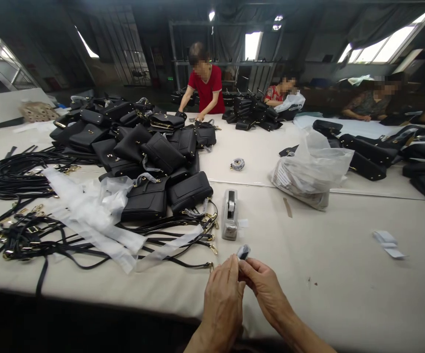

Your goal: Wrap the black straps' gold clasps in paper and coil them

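Close to the table's near edge, my left hand (222, 296) and my right hand (265, 287) meet, fingers closed on a small bundle, a black strap (244, 251) wrapped in translucent film. Only the bundle's top end shows above my fingers; the rest is hidden. Just beyond it stands a tape dispenser (230, 215). Farther off lies a coiled strap in film (237, 164). To the left, loose black straps (153, 242) with gold clasps are spread out, partly under white translucent film strips (98, 215).
Black handbags (164, 152) are heaped left of centre, with more bags (366, 154) at right. A filled plastic bag (304, 171) and white paper strips (388, 243) lie on the pale table (330, 260). A person in red (212, 88) works across it; others sit at right.
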Motion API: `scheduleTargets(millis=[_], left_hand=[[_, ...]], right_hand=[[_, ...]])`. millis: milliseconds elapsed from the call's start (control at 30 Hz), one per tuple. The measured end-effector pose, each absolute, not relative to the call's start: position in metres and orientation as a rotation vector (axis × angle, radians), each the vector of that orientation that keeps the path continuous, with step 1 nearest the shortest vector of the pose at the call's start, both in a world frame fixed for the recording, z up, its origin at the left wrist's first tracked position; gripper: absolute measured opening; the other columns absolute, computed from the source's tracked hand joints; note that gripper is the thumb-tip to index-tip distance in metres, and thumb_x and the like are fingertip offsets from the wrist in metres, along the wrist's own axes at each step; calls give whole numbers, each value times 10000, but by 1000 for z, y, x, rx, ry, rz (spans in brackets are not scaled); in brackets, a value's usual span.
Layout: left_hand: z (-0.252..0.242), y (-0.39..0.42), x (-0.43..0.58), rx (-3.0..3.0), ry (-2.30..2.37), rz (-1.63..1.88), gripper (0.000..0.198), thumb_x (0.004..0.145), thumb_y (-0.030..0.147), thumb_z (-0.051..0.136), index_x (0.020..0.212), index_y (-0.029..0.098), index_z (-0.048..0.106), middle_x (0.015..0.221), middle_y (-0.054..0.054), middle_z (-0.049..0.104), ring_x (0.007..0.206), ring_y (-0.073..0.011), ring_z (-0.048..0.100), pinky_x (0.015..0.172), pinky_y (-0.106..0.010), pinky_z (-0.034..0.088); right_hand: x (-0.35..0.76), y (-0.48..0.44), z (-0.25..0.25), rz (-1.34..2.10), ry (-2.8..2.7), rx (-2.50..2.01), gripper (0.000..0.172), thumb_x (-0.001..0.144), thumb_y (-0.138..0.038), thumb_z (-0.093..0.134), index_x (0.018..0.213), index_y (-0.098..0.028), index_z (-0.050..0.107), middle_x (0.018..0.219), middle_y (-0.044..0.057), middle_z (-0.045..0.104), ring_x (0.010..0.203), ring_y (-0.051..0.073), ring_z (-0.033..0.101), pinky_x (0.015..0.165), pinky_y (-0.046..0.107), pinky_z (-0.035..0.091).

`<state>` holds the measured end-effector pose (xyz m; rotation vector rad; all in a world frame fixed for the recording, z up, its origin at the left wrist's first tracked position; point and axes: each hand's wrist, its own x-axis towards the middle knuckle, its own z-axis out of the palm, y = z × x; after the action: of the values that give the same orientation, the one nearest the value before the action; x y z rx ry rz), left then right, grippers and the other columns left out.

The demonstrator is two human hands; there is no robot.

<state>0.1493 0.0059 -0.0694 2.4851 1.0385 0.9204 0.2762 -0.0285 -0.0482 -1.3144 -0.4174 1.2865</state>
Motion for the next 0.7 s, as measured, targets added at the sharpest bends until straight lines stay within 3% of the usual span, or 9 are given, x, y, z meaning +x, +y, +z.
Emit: scheduleTargets(millis=[100, 200, 300, 433, 567, 700], left_hand=[[-53, 29, 143, 1769, 939, 690, 244, 947, 318, 525, 1095, 183, 665, 951, -108, 757, 847, -241, 704, 736, -343, 554], [-44, 49, 139, 1185, 820, 578, 305, 854, 453, 657, 915, 155, 650, 736, -63, 700, 641, -179, 624, 565, -264, 487], [-51, 62, 136, 919, 842, 615, 377, 696, 462, 798, 785, 134, 635, 639, -18, 632, 551, -122, 523, 517, -226, 423], [-61, 79, 125, 750, 928, 655, 351, 669, 445, 789, 742, 134, 643, 591, 1, 612, 501, -95, 485, 501, -201, 376], [-59, 103, 107, 699, 964, 731, 339, 664, 422, 795, 777, 127, 672, 628, -11, 653, 536, -110, 535, 547, -210, 410], [-56, 121, 92, 664, 963, 726, 331, 660, 393, 811, 809, 122, 694, 662, -9, 677, 564, -103, 541, 570, -201, 418]], right_hand=[[276, -21, -51, 1191, -497, -1403, 397, 718, -521, 789, 711, -136, 696, 625, 5, 589, 618, 147, 528, 628, 277, 467], [272, -10, -51, 1052, -587, -1494, 402, 689, -527, 801, 634, -150, 675, 575, -15, 525, 566, 129, 455, 547, 257, 398], [267, 4, -50, 909, -716, -1548, 363, 667, -503, 816, 580, -176, 685, 617, -9, 525, 615, 144, 466, 583, 263, 396], [276, 25, -52, 841, -875, -1583, 322, 697, -517, 785, 607, -210, 744, 629, 14, 589, 638, 180, 523, 650, 297, 438], [305, 55, -67, 684, -725, -1748, 348, 774, -552, 706, 791, -207, 751, 820, 45, 667, 802, 220, 573, 764, 321, 454], [323, 85, -93, 769, -553, -1869, 294, 813, -450, 732, 861, -160, 716, 923, 47, 703, 883, 215, 632, 837, 366, 487]])
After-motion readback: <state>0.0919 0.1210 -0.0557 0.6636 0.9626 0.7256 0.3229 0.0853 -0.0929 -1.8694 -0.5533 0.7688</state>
